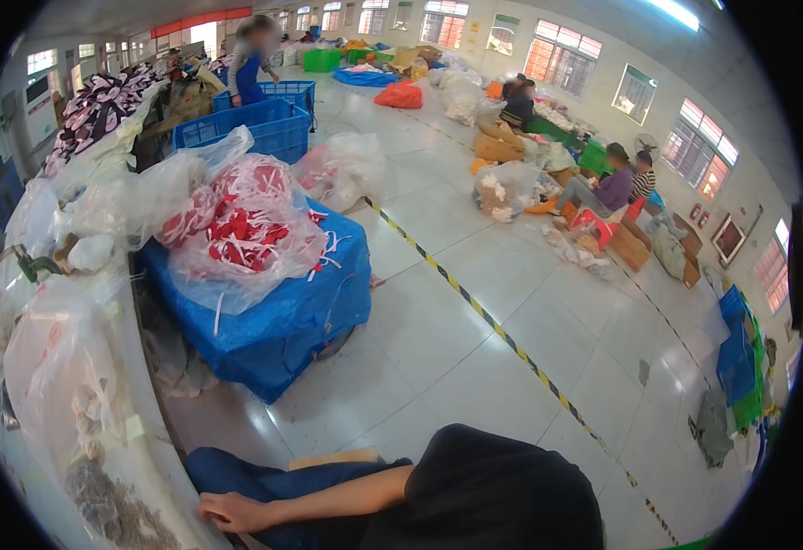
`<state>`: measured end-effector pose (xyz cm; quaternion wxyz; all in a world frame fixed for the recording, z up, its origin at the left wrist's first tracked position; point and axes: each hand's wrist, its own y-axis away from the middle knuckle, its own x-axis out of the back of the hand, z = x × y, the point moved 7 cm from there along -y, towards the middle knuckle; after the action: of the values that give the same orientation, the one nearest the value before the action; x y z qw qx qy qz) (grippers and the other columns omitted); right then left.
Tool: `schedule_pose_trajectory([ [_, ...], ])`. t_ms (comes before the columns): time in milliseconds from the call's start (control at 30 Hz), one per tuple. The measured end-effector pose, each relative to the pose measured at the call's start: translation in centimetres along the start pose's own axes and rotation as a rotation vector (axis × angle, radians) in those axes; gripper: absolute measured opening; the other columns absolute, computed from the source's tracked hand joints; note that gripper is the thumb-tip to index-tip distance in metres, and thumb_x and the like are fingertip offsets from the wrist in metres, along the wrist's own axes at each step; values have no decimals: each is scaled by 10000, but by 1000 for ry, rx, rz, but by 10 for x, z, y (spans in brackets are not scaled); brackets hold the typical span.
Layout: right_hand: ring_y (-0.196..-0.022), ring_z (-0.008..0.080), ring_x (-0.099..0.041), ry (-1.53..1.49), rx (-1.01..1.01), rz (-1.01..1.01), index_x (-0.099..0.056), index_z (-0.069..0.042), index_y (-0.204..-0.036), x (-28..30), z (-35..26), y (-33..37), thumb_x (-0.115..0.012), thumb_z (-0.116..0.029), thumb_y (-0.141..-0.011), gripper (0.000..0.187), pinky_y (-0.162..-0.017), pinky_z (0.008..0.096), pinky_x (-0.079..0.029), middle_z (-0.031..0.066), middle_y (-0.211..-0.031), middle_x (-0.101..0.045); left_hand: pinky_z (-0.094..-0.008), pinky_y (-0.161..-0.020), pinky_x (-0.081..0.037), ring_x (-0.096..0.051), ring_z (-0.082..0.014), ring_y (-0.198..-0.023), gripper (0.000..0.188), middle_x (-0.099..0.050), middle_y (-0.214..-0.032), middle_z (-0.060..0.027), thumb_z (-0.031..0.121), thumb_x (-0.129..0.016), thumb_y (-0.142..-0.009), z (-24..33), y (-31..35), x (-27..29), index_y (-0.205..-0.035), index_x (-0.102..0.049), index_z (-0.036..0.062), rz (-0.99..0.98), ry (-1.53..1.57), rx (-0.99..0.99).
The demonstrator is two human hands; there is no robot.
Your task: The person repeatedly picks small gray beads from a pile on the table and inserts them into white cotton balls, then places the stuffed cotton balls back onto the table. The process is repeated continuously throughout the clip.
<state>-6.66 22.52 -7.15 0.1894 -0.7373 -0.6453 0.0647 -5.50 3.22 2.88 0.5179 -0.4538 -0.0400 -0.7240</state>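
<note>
Glossy, crinkled plastic bag [62, 353] inside the edge of the table [165, 472]; smooth, gleaming floor tiles [429, 348] (the sleeve [511, 472]: matt cloth).

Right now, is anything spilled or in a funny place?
Yes: a few red-and-white strips lie outside the clear bag, on the blue sheet. Most are heaped inside the bag, so these look spilled.

White table [158, 467]; blue sheet [282, 321]; red-white strips [241, 236]; yellow-black striped tape [484, 316]; black sleeve [502, 486].
</note>
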Motion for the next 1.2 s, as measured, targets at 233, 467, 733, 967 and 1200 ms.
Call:
schedule_pose_trajectory([
  [233,-883,294,-621,-74,54,88,-632,-36,-964,24,-26,-7,-618,-3,-890,82,-778,365,-505,115,-942,-581,-431,-737,-528,-654,-339,-791,396,-673,-841,-184,294,-538,-983,-10,4,2,-863,-693,-51,316,156,43],
  [467,-737,185,-624,62,7,35,-710,-29,-985,44,-58,-23,-624,-88,-1004,107,-675,311,-500,75,-878,-640,-340,-631,-442,-560,-205,-676,233,-619,-763,-117,175,-619,-880,-3,25,37,-890,-691,-46,358,161,314],
  [733,-745,221,-633,391,287,-122,-679,-99,-909,-1,-101,-57,-757,-45,-855,109,-685,355,-477,27,-826,-630,-316,-609,-454,-586,-184,-647,103,-628,-746,-107,46,-644,-872,-11,41,50,-897,-693,-40,361,178,469],
  [967,-791,245,-640,515,266,-159,-709,-115,-952,-28,-89,-81,-732,-63,-876,95,-759,385,-463,26,-873,-647,-326,-597,-462,-603,-212,-635,77,-648,-761,-118,44,-678,-871,-18,42,38,-892,-702,-26,321,251,496],
  [1200,-804,257,-643,554,207,-235,-759,-116,-992,-45,-83,-111,-757,-125,-899,93,-780,379,-509,30,-878,-663,-333,-591,-461,-605,-231,-630,76,-650,-774,-124,54,-683,-873,-24,42,38,-891,-703,-17,322,257,512],
])
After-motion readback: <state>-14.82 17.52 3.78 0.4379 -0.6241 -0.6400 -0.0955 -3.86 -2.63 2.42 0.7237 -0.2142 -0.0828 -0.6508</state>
